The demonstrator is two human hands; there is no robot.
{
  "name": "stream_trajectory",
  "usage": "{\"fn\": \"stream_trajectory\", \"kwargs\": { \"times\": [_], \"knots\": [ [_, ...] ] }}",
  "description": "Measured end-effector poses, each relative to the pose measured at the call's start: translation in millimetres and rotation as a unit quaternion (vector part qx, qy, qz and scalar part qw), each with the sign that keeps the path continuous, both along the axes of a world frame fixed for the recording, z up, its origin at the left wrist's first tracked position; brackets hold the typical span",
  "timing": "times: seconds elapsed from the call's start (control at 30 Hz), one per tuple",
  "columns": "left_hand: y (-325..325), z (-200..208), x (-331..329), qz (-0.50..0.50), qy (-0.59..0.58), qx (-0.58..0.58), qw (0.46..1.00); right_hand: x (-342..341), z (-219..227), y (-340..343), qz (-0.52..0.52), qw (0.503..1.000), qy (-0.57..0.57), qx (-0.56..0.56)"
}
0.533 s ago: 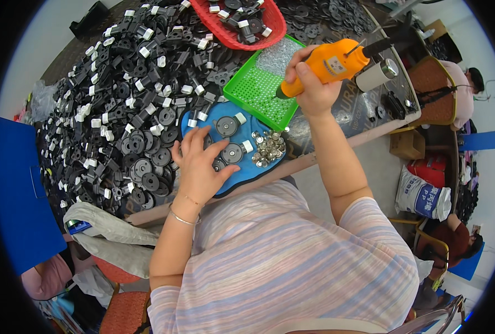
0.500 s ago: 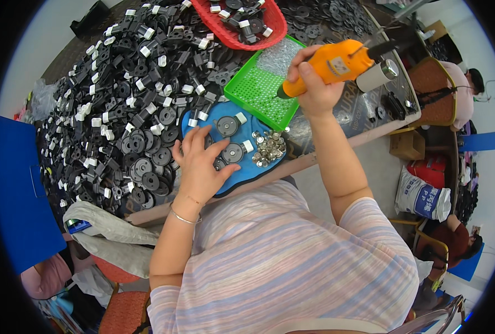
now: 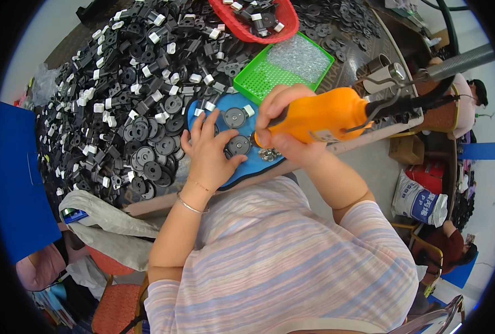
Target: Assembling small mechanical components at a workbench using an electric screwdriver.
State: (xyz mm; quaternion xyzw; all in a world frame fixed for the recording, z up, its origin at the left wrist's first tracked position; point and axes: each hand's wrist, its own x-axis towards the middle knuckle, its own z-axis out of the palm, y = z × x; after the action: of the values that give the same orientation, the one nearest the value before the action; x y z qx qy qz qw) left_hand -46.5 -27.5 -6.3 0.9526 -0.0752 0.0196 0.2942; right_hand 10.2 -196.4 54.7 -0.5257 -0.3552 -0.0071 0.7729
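Observation:
My right hand (image 3: 295, 125) is wrapped round an orange electric screwdriver (image 3: 325, 114), which lies almost level. Its front end is by a black wheel-like disc (image 3: 238, 145) on the blue mat (image 3: 258, 166); the exact contact is hidden. My left hand (image 3: 209, 153) rests on the mat, thumb and index finger at opposite edges of that disc, the other fingers spread. Just beyond lies a second disc (image 3: 234, 117) with a white end piece (image 3: 249, 111). Small shiny metal pieces (image 3: 268, 155) show under the screwdriver, partly covered by my right hand.
A large heap of black parts with white ends (image 3: 142, 78) covers the table's left and middle. Behind the mat stand a green perforated tray (image 3: 251, 83) holding small clear or silvery pieces (image 3: 297, 58) and a red basket (image 3: 292, 28) of parts. A coiled spring (image 3: 461, 62) hangs at right.
My right hand has brought the screwdriver down and left from above the green tray to the disc at my left fingers. The view has shifted slightly; my left hand stays around the disc.

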Motion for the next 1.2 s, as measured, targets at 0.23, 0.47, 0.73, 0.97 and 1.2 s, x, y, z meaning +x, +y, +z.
{"fn": "stream_trajectory", "kwargs": {
  "times": [0.23,0.47,0.73,0.97,1.2],
  "knots": [
    [-1.2,-5.1,1.1,0.011,-0.018,0.000,1.000,-2.4,-11.2,11.2,-0.011,0.997,-0.016,-0.075],
    [-1.1,-4.1,1.4,0.005,-0.022,0.005,1.000,1.9,-9.9,10.9,0.018,0.992,-0.011,-0.123],
    [-1.5,2.2,0.3,0.004,0.007,-0.002,1.000,13.8,16.7,-6.9,0.079,0.991,0.043,0.100],
    [-1.7,0.0,0.2,0.005,0.019,-0.008,1.000,45.2,-7.1,-53.3,-0.202,0.979,0.000,0.011],
    [-1.9,-2.7,-0.4,0.005,0.002,0.005,1.000,48.3,-16.4,-55.2,-0.205,0.978,0.025,0.042]
  ]
}}
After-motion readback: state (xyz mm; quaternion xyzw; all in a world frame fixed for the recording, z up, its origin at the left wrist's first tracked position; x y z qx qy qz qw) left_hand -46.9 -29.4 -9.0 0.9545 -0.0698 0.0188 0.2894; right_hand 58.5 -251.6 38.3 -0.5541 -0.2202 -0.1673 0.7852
